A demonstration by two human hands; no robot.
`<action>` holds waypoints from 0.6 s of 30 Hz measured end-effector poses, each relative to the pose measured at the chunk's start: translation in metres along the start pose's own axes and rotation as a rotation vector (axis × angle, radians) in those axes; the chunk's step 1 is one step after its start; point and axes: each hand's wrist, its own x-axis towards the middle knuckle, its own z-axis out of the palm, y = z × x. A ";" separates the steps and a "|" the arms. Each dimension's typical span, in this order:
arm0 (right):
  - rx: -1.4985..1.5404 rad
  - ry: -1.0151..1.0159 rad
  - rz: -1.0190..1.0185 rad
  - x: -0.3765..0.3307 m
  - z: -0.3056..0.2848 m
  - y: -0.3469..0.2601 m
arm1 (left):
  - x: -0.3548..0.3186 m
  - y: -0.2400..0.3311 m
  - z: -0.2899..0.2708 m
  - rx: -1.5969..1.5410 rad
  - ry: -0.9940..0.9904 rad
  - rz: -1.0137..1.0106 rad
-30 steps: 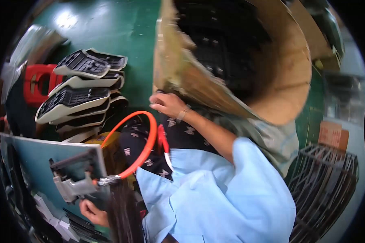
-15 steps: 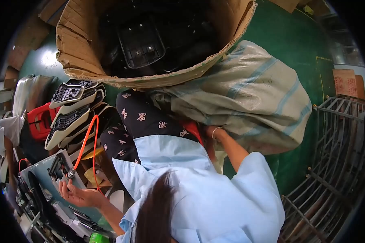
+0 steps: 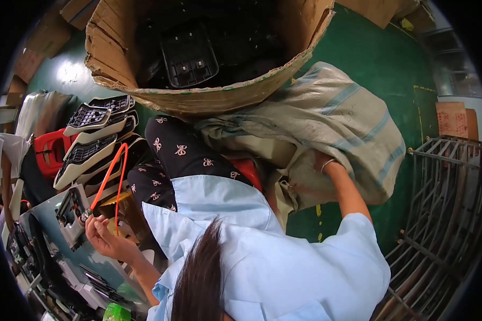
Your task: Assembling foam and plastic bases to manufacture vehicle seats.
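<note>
Left hand: the left hand [image 3: 108, 241] is at the lower left, over the worktop [image 3: 99, 257]. Its grip is closed on a small tool [image 3: 84, 216] at the end of an orange hose [image 3: 112, 176].
Hose: it loops up from the tool in front of the stacked grilles and comes back down beside the dark patterned trousers [image 3: 171, 160].
Grey part: a grey plastic part [image 3: 72, 214] lies on the worktop, just beside the tool tip; whether they touch cannot be told.
Right hand: the right hand [image 3: 320, 160] reaches out to the right and is sunk into a striped woven sack [image 3: 337, 117]. Only the wrist, with a thin bangle, shows, so the grip cannot be told.
Sack: it lies on the green floor [image 3: 380, 53], against the cardboard bin.
Bin: a large round cardboard bin [image 3: 209, 96] at the top holds black plastic parts [image 3: 190, 53].
Grilles: black and white grilles [image 3: 93, 134] are stacked at the left, next to a red stool [image 3: 51, 150].
Rack: a metal wire rack [image 3: 444, 203] stands at the right edge.
</note>
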 end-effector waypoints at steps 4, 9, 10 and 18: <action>0.371 -0.180 -0.342 -0.072 -0.062 -0.066 | -0.012 0.005 0.003 -0.067 0.030 -0.040; -0.069 -0.497 -0.131 -0.033 0.063 0.017 | -0.017 0.003 0.006 -0.148 0.026 -0.069; -0.010 -0.348 0.189 -0.020 0.088 0.049 | -0.018 0.002 0.004 -0.180 0.004 -0.067; -0.031 0.244 0.004 0.017 0.004 -0.010 | -0.027 -0.001 0.008 -0.201 0.080 -0.151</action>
